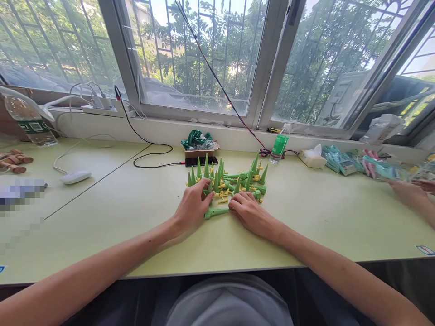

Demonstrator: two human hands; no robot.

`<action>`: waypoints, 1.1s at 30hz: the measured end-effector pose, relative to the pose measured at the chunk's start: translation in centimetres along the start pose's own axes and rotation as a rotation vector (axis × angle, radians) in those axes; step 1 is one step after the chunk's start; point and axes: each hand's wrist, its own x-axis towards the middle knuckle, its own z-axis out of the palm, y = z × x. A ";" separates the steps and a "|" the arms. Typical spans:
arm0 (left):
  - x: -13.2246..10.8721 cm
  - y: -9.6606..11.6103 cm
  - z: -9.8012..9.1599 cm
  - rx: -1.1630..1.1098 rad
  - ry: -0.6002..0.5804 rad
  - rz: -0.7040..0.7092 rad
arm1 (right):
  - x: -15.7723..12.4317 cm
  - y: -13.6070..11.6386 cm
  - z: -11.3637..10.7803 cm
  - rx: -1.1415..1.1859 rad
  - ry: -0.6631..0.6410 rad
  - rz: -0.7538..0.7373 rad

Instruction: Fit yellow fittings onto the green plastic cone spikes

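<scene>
A heap of green cone-shaped plastic spikes (238, 177) mixed with small yellow parts (222, 194) lies mid-table. My left hand (192, 206) rests at the heap's near left edge, fingers curled down onto the pieces. My right hand (249, 210) lies at the near right edge, fingers bent, touching the end of a green spike (215, 212) that lies flat on the table between both hands. What the fingertips pinch, if anything, is hidden.
Behind the heap lie a black phone (201, 160), a small box with green bags (200, 142) and a green bottle (279, 146). A tissue pack (311, 157) and packets (343, 162) sit right, beside another person's hand (409, 191). A white mouse (75, 176) and water bottle (29, 121) sit left.
</scene>
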 end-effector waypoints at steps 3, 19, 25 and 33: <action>0.0 -0.2 0.1 -0.037 -0.002 -0.008 | 0.0 0.0 -0.1 -0.004 -0.008 -0.002; -0.1 0.1 0.2 -0.050 0.104 0.008 | 0.0 -0.1 -0.6 0.020 0.002 0.009; -0.2 0.9 -0.1 -0.069 0.204 0.065 | 0.0 0.0 -0.8 0.061 0.017 0.031; -0.6 1.1 -0.2 0.009 0.101 0.305 | -0.1 0.6 -0.5 0.080 0.164 -0.010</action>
